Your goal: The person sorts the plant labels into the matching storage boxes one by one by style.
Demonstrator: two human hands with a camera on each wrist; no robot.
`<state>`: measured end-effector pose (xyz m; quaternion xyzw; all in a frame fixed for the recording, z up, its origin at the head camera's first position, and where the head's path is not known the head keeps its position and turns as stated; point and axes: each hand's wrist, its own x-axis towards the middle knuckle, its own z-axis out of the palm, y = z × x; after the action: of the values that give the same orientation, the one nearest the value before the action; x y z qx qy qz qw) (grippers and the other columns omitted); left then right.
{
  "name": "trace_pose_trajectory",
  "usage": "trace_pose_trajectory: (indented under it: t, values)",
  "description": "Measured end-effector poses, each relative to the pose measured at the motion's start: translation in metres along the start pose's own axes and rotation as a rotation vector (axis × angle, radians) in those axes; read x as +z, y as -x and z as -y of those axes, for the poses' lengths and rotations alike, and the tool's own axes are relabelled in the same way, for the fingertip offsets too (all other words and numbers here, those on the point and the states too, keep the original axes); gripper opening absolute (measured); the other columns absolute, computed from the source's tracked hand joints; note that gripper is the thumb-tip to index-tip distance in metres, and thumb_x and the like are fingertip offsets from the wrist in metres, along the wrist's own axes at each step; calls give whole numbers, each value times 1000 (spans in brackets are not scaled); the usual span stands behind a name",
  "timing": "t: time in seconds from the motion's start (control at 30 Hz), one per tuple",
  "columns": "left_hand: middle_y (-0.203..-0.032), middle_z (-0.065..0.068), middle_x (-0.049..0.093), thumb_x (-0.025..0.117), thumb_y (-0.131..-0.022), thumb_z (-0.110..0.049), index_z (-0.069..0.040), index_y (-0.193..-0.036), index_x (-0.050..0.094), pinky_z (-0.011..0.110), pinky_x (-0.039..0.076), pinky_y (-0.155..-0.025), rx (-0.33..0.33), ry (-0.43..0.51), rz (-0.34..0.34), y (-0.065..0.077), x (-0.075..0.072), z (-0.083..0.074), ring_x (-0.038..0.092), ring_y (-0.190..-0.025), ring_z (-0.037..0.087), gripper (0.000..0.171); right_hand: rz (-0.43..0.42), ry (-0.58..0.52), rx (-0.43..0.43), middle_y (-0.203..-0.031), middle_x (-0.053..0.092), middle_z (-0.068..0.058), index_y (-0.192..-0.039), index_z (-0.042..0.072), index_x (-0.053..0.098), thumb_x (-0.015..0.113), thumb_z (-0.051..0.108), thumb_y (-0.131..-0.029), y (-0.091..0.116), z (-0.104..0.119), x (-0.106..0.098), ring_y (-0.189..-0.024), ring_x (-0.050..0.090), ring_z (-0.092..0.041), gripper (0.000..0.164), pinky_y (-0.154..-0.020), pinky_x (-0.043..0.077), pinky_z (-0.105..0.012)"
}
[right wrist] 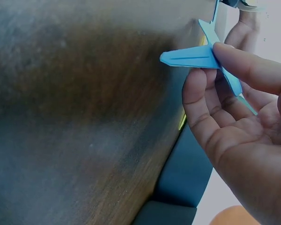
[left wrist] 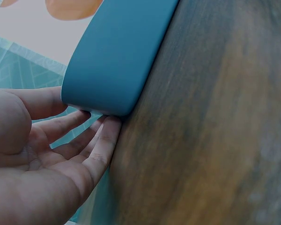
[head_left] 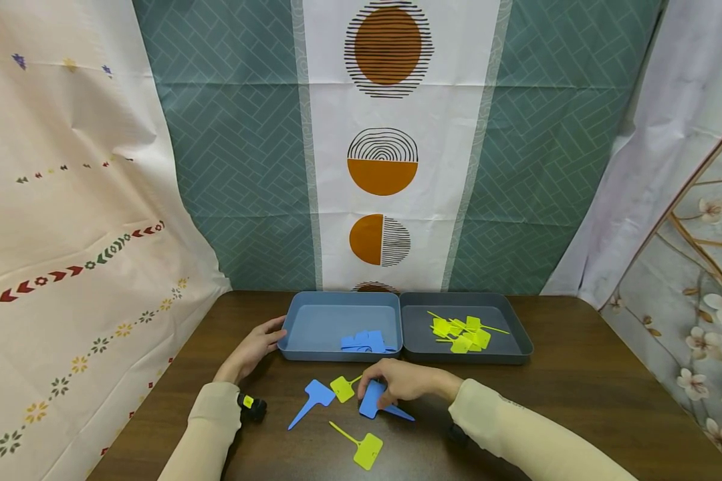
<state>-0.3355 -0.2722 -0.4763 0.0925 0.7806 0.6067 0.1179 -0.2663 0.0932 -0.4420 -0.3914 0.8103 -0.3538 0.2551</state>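
My left hand [head_left: 255, 347] touches the left side of the blue tray [head_left: 295, 334]; in the left wrist view its thumb and fingertips meet the tray's end wall [left wrist: 117, 61]. My right hand [head_left: 406, 379] pinches a blue T-shaped plant label [head_left: 370, 401] low over the table; the right wrist view shows the thumb on the label [right wrist: 192, 57] and fingers behind it. Left of that hand lie another blue label [head_left: 319, 393] and a yellow label [head_left: 341, 389]. A second yellow label [head_left: 368, 451] lies nearer the table's front.
Several blue labels [head_left: 367, 341] sit in the blue tray's front right part. Beside it, a dark grey tray [head_left: 520, 344] holds several yellow labels [head_left: 469, 337]. Patterned cloths [head_left: 247, 167] hang behind and beside the brown table [head_left: 589, 374].
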Motion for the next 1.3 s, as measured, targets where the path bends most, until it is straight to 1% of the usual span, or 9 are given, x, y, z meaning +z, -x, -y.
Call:
trace_pose_trajectory:
  t: [0.3,0.53,0.67,0.77,0.87,1.0,1.07,1.13,1.3]
  values:
    - [-165,31,22,42,-113,-11,6,-162,21,61,26,-122,-8,-1,6,0,0,0,29,-151,47,57,-2,-50,7,-119,71,1,-110,10,75,73,-12,-88,0,0,-5,-58,54,-16,31,-55,52,-29]
    - [-165,31,22,42,-113,-10,6,-162,21,60,26,-122,1,11,5,-1,0,0,29,-151,47,56,5,-123,-6,-127,70,-6,-114,5,74,72,-10,-90,2,0,-13,-61,54,-28,29,-57,53,-33]
    - [-165,31,22,41,-113,-9,6,-163,20,60,26,-122,1,12,4,-1,0,1,29,-151,47,56,-12,-132,-8,-102,70,-4,-115,3,74,72,-8,-91,2,1,-18,-64,54,-40,27,-59,54,-36]
    - [-165,31,22,41,-113,-9,6,-163,20,60,26,-122,3,14,5,-1,-1,1,29,-151,47,56,-30,-150,-4,-85,61,-3,-117,1,73,73,-7,-91,3,3,-23,-68,52,-48,27,-60,53,-40]
    - [-165,31,23,41,-113,-9,6,-162,21,60,27,-122,3,11,3,-2,-1,1,30,-150,47,56,-55,-160,3,-85,60,-5,-118,0,72,73,-6,-91,4,6,-29,-68,54,-39,27,-65,55,-46]
    - [-165,31,24,41,-113,-10,6,-162,22,60,27,-122,1,8,0,-2,0,1,31,-150,47,56,-84,-161,25,-99,65,-5,-118,1,73,73,-5,-91,4,9,-37,-82,59,-20,28,-76,59,-49]
    - [-165,31,23,41,-113,-10,6,-162,22,60,27,-122,1,8,2,-2,0,1,31,-150,47,56,-96,-171,30,-106,66,-6,-119,2,73,73,-5,-91,3,9,-41,-88,60,-20,28,-80,60,-50]
    - [-165,31,23,41,-113,-10,6,-162,22,60,27,-122,2,6,2,-1,0,1,31,-150,47,56,-107,-181,30,-109,66,-7,-119,3,73,73,-6,-91,3,9,-46,-89,61,-20,29,-79,59,-48]
    - [-165,31,23,41,-113,-10,6,-163,22,60,27,-122,-2,5,-2,-1,0,0,31,-150,47,56,-140,-176,22,-95,64,-7,-120,0,72,74,-4,-91,0,7,-57,-77,56,-27,30,-65,52,-36]
